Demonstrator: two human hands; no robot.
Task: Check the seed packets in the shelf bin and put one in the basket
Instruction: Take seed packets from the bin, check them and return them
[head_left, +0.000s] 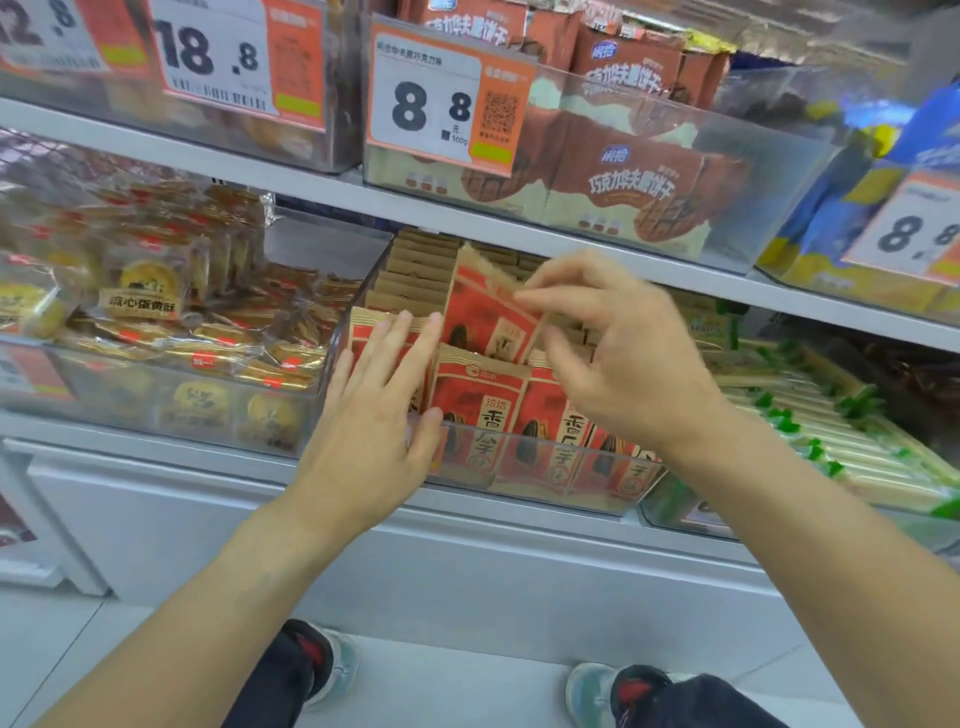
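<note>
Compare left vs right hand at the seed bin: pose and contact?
Left hand lies flat with straight fingers against the front packets; right hand is curled, pinching the top of a raised packet. Left sits lower at the bin's front left; right is higher, further back. Both reach into the same clear bin.

The single head view looks forward and down from close range. It faces the shelf bin (483, 467), with shoes (332, 670) on the floor below.
</note>
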